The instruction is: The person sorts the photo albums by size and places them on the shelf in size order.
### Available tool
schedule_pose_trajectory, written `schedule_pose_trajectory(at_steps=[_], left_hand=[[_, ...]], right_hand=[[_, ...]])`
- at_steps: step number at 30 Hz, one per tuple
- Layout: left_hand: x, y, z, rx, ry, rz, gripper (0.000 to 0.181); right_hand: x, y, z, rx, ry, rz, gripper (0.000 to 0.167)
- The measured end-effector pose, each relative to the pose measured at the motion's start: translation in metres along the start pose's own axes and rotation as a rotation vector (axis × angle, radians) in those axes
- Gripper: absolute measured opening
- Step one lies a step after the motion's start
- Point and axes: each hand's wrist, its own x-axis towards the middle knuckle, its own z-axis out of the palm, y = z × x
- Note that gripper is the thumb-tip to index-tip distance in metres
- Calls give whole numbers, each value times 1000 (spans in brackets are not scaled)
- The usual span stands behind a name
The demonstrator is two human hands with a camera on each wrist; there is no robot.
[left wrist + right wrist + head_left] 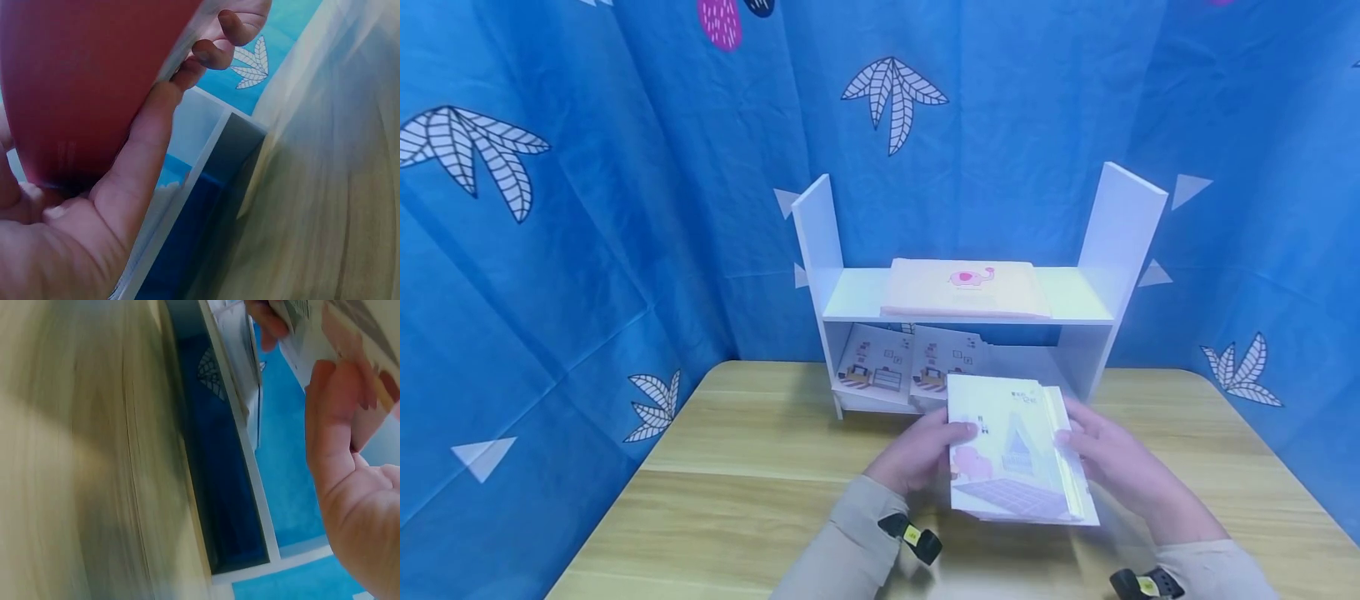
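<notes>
A small stack of notebooks (1011, 454) with pale illustrated covers is held between both hands, above the table in front of a white shelf. My left hand (921, 450) grips the stack's left edge, thumb on the top cover. On the opposite edge, my right hand (1116, 467) pinches the stack, thumb on top and fingers partly hidden behind. The top cover shows a crib-like drawing and a pink shape. In the left wrist view, a dark red notebook surface (81, 81) lies against the left hand. The right wrist view shows fingers (340, 394) bent against the covers.
The white two-tier shelf (966, 320) stands at the table's back. A pink elephant notebook pile (966, 287) lies on its upper board; two notebook piles (872, 367) lean on the lower level. Wooden table (737, 467) surrounds it, with a blue patterned curtain (1000, 125) behind.
</notes>
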Motion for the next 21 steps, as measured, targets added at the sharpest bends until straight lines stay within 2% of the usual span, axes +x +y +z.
schedule_pose_trajectory(at_steps=[4,8,11,15,21], left_hand=[[0,3,-1,-35,72,23,46],[-2,6,-2,-60,117,44,47],[-2,8,-1,-73,136,49,47],[-1,9,2,-94,154,63,46],[2,10,12,-100,204,144,44]], right_hand=[[1,1,4,115,-99,-55,59],[3,2,10,184,-126,-47,61],[4,1,13,186,-102,-32,65],[5,1,15,165,-60,-63,64],[7,-2,19,174,44,-63,66]])
